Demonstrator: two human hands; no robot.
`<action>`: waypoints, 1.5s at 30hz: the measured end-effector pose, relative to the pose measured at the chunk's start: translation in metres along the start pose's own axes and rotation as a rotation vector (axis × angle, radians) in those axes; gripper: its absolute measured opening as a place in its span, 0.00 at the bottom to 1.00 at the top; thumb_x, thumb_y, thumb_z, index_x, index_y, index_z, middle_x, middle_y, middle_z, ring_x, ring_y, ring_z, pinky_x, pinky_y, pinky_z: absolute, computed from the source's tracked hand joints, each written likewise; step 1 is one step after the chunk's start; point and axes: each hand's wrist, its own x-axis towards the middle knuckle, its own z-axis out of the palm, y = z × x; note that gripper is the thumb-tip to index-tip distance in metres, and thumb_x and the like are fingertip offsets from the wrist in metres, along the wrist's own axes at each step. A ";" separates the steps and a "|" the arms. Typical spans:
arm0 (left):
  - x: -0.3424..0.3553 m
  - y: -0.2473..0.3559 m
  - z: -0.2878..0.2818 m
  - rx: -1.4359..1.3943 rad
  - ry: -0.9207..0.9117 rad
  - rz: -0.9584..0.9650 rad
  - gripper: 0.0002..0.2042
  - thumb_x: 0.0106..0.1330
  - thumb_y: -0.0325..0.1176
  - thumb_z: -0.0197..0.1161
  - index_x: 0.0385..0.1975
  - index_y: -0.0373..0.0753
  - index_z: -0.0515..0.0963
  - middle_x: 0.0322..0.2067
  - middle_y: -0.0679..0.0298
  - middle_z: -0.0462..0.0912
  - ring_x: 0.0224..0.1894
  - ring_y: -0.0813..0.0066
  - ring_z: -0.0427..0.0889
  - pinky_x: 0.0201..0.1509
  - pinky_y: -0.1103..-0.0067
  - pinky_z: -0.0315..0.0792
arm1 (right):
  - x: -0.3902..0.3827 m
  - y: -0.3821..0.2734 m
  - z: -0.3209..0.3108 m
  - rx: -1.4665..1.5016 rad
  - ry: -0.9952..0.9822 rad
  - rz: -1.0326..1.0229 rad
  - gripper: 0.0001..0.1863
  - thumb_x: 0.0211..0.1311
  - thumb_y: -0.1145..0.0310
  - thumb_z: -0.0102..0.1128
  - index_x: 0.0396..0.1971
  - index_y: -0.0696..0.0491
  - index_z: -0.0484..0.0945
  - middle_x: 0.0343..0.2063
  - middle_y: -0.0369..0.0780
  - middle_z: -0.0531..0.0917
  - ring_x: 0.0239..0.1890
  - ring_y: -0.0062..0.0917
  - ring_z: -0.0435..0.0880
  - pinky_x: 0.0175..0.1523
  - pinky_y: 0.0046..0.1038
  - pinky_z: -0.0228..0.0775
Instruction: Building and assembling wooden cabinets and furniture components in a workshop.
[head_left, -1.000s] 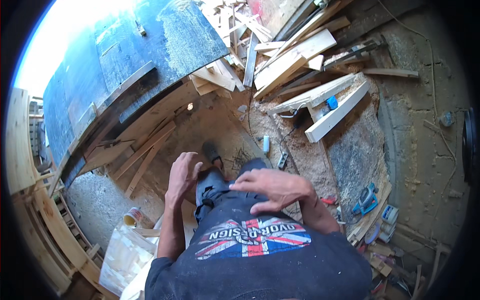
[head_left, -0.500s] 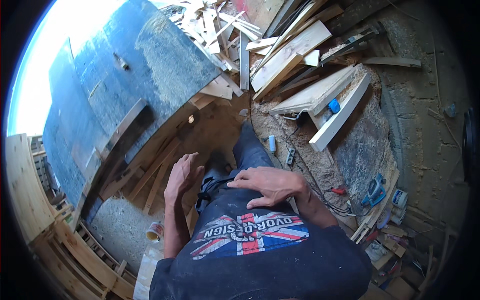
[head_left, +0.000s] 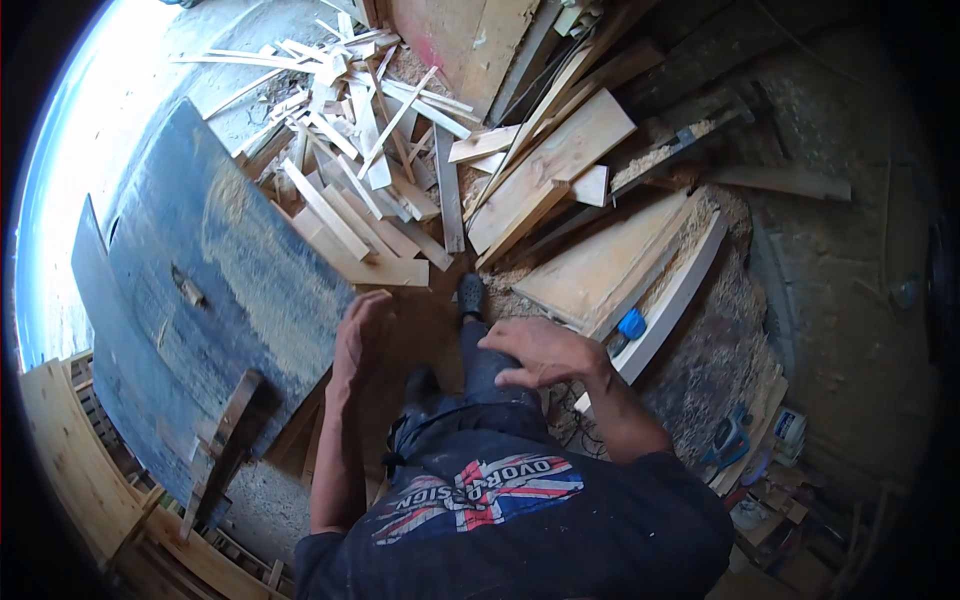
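Note:
My left hand (head_left: 364,318) is raised in front of my body, near the corner of the dusty blue-grey sheet-topped table (head_left: 290,260), and holds nothing. Its fingers bend loosely forward. Above my thigh hovers my right hand (head_left: 545,352), empty, with thumb and fingers apart. To the right of it, a long pale board (head_left: 680,285) stands on edge beside a wide wooden panel (head_left: 600,260). A small blue object (head_left: 631,323) rests between them. Neither hand touches any wood.
Loose offcuts and thin strips (head_left: 370,130) pile up ahead, with planks (head_left: 560,165) stacked right of them. A blue power tool (head_left: 730,438) lies at the lower right near a white tub (head_left: 789,428). A dark wooden bar (head_left: 225,445) crosses the table's near edge.
My view has shifted forward, bringing more of the offcut pile into sight. One foot now shows close to the pile. Both hands remain raised and empty, the left with its fingers more bent.

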 end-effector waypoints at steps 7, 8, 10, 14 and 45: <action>0.073 -0.079 0.028 0.530 -0.031 0.059 0.23 0.63 0.42 0.71 0.56 0.40 0.79 0.58 0.58 0.80 0.61 0.57 0.78 0.65 0.64 0.70 | 0.042 0.191 -0.121 -0.249 0.133 0.284 0.27 0.60 0.57 0.71 0.55 0.57 0.79 0.50 0.51 0.82 0.54 0.48 0.81 0.62 0.44 0.73; 0.073 -0.085 0.031 0.591 -0.070 0.090 0.24 0.63 0.45 0.71 0.56 0.41 0.79 0.58 0.58 0.80 0.61 0.58 0.78 0.65 0.64 0.70 | 0.049 0.229 -0.143 -0.280 0.207 0.293 0.24 0.60 0.58 0.71 0.51 0.57 0.80 0.47 0.52 0.84 0.51 0.49 0.84 0.60 0.45 0.75; 0.070 -0.091 0.033 0.611 -0.057 0.038 0.26 0.61 0.49 0.72 0.56 0.42 0.79 0.59 0.59 0.79 0.60 0.59 0.78 0.63 0.65 0.70 | 0.065 0.305 -0.193 -0.438 0.356 0.544 0.23 0.59 0.63 0.70 0.51 0.59 0.80 0.50 0.55 0.84 0.54 0.51 0.82 0.62 0.46 0.75; 0.065 -0.093 0.032 0.604 -0.058 -0.037 0.26 0.61 0.49 0.72 0.56 0.42 0.79 0.59 0.58 0.78 0.59 0.58 0.79 0.63 0.65 0.71 | 0.095 0.433 -0.281 -0.485 0.862 0.643 0.29 0.63 0.66 0.64 0.63 0.59 0.73 0.53 0.60 0.80 0.58 0.55 0.78 0.64 0.47 0.73; 0.057 -0.108 0.037 0.537 0.048 0.049 0.12 0.65 0.39 0.66 0.43 0.42 0.79 0.45 0.62 0.81 0.49 0.65 0.81 0.55 0.69 0.71 | -0.051 0.231 -0.209 -0.643 0.572 0.246 0.25 0.59 0.82 0.57 0.59 0.56 0.75 0.55 0.45 0.77 0.61 0.45 0.74 0.65 0.42 0.70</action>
